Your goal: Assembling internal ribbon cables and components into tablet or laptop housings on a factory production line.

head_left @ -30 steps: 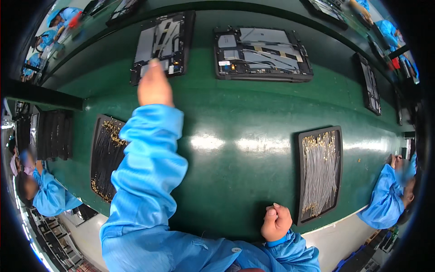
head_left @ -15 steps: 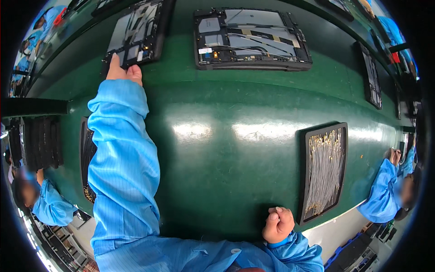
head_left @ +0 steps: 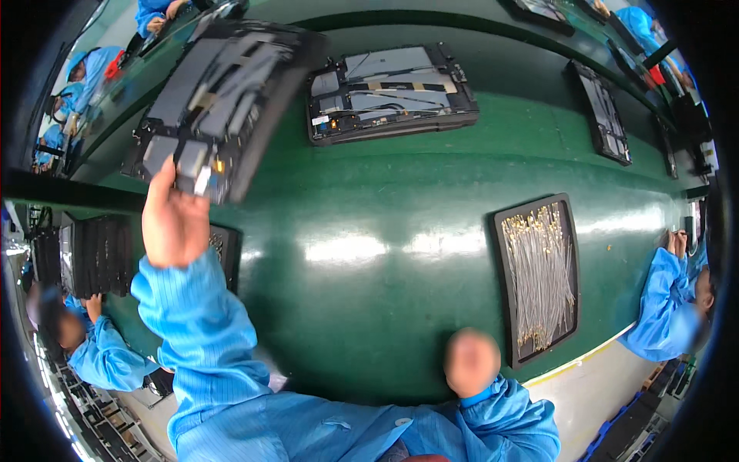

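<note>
My left hand (head_left: 176, 219) grips the near end of an opened tablet (head_left: 202, 115). Its thumb lies over the top face and the other fingers are underneath. Grey battery cells, thin cables and a small orange part show inside the black frame, which is tilted and blurred by motion. Close to my body on the right, my right hand (head_left: 472, 362) is a smeared, rounded shape whose fingers cannot be made out. Beside it lies a black tray (head_left: 509, 308) full of thin grey cables (head_left: 541, 281) with gold-coloured ends.
A second opened tablet (head_left: 392, 91) rests on a black base at the far middle of the green table (head_left: 369, 300). Another tablet (head_left: 603, 112) lies far right. My left forearm partly covers a dark tray (head_left: 229, 250). Co-workers in blue sit at both sides; upright black slabs (head_left: 96, 254) stand left.
My left hand has lifted the left tablet and drawn it nearer to me. My right hand, earlier closed with fingers bent, is now blurred in about the same place. The view has shifted slightly.
</note>
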### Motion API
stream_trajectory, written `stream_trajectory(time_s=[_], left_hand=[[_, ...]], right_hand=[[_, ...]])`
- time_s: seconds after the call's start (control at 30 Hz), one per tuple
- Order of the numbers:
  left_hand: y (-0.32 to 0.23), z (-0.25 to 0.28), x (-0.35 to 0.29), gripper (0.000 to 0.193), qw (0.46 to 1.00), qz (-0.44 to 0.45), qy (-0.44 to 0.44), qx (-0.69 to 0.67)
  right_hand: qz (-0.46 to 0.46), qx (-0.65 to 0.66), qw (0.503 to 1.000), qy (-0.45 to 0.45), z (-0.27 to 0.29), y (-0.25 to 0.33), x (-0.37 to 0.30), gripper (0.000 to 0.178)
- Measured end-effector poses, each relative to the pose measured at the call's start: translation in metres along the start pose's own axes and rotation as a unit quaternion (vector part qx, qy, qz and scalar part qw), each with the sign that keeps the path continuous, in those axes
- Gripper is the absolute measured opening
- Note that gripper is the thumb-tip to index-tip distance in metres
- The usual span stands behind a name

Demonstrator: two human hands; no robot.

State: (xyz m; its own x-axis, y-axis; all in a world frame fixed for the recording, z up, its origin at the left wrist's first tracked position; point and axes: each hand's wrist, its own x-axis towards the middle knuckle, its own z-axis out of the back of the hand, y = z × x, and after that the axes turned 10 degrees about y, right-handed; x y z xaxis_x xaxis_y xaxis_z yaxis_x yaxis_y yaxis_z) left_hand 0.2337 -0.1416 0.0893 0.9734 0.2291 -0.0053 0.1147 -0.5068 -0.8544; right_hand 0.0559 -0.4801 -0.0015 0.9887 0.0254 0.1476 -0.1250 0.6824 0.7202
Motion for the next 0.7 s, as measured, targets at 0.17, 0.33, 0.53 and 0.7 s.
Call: stream_trajectory(time_s=[0.17, 0.33, 0.53, 0.7], left_hand=[[-0.01, -0.002, -0.095, 0.027, 0.996, 0.087, 0.023, 0.021], [0.031, 0.04, -0.158, 0.023, 0.903, 0.344, 0.077, 0.245], [0.039, 0.036, -0.157, 0.036, 0.709, -0.029, 0.06, 0.702], [0.016, 0.137, -0.126, 0.033, 0.594, -0.057, -0.143, 0.79]], right_hand=[[-0.077, 0.058, 0.995, -0.017, -0.001, -0.005, -0.005, 0.016], [-0.21, 0.36, 0.908, -0.051, -0.001, -0.001, 0.003, 0.024], [-0.199, 0.345, 0.916, -0.047, -0.001, -0.008, 0.004, 0.026], [-0.214, 0.359, 0.908, -0.036, 0.002, -0.005, 0.008, 0.029]])
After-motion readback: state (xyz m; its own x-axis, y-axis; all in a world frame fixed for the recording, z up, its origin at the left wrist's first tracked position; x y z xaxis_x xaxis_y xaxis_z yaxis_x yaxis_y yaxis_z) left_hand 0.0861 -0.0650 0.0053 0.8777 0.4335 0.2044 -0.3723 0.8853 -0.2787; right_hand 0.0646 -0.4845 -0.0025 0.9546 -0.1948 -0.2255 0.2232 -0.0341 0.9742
